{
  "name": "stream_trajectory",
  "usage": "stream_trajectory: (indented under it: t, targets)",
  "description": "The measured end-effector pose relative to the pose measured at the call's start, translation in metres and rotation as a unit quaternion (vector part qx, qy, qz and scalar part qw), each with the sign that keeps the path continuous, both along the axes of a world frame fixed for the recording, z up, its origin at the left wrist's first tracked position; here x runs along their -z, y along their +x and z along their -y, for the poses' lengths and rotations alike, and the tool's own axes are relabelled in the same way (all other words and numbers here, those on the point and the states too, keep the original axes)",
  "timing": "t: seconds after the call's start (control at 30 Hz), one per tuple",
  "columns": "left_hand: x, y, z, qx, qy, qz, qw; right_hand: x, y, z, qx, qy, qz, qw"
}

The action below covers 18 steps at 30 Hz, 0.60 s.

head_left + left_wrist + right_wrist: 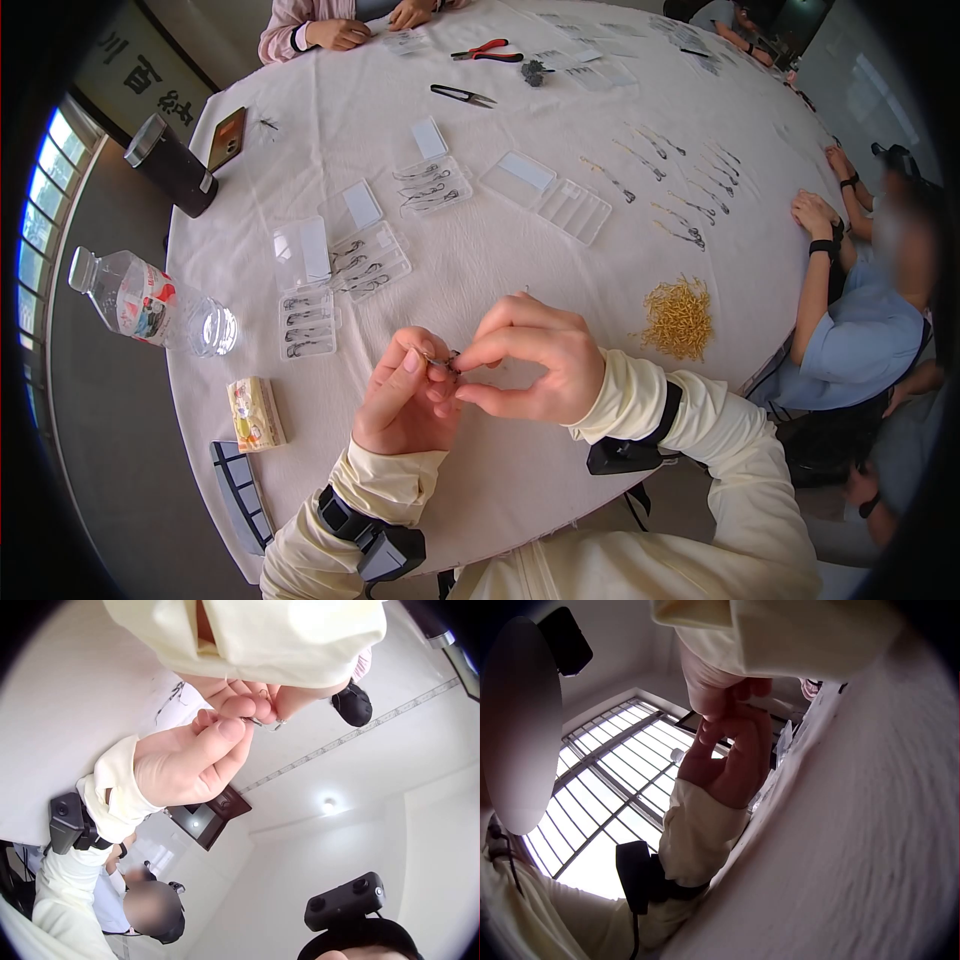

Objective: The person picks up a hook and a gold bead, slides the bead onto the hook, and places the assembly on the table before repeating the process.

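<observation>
Over the near part of the table, my left hand (402, 405) pinches a small metal piece (441, 363) between thumb and forefinger. It is thin, dark and gold, and in the left wrist view shows a bent, hook-like silvery wire. My right hand (540, 360) meets it from the right, thumb and forefinger pinching at its dark end. In the right wrist view the fingers hide the piece. Beyond the left hand lie open clear plastic boxes (325, 318) with dark hook-like pieces in their compartments. Right of the right hand is a pile of small gold-coloured metal pieces (677, 318).
Rows of gold-and-dark pieces (712, 190) lie at the right, near another open clear box (597, 222). Snips (462, 95) and red-handled pliers (488, 52) lie farther back. A water bottle (150, 300), dark flask (175, 165) and tissue pack (256, 414) stand left. Other people sit around.
</observation>
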<state>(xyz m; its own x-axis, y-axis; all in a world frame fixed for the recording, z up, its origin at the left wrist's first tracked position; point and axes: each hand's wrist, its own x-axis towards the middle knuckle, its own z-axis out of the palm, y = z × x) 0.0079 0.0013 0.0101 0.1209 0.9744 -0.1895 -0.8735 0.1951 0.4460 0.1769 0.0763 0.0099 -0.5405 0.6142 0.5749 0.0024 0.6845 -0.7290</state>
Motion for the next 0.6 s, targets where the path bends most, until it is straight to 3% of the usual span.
stream_trajectory:
  t: [0.4,0.6]
  targets:
    - [0.0006,-0.0023,-0.0019,-0.012,0.03,0.02,0.999,-0.0029,0.004,-0.0031,0.016,0.179,0.012,0.984]
    - [-0.0033,-0.0057,-0.0017,0.029,0.054,0.053,0.997,-0.0031,0.0035,-0.003,0.046,0.175,0.017,0.983]
